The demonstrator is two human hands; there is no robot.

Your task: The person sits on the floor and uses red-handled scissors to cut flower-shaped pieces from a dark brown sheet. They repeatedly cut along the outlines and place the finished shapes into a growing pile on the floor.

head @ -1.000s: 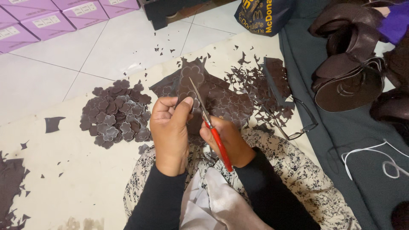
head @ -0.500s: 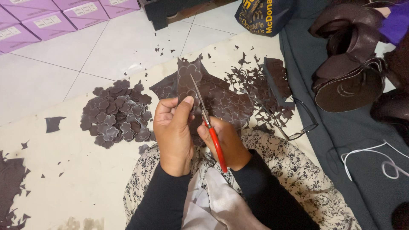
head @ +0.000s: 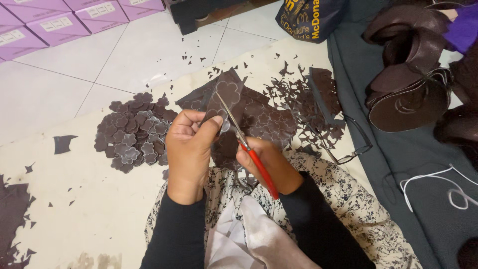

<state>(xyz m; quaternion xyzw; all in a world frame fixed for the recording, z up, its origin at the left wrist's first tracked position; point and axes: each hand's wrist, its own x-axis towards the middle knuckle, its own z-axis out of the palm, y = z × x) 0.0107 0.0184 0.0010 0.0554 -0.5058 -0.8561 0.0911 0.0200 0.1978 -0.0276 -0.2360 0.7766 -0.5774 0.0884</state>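
Cutting flower shapes from dark brown sheet on the floor mat.
A pile of cut flowers (head: 133,130) lies left; the left hand (head: 188,149) has fingers pinching the brown sheet (head: 226,97) mid-mat, and the right hand (head: 269,164) has fingers wrapped around red-handled scissors (head: 247,147) with blades at the sheet; eyeglasses (head: 348,147) lie right.

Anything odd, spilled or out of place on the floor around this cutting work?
Mostly expected mess: dark offcuts lie scattered over the cream sheet. One oddity: a pair of glasses lies on the floor among the scraps, by the grey cloth. The left hand holds the brown sheet; the right hand works red-handled scissors.
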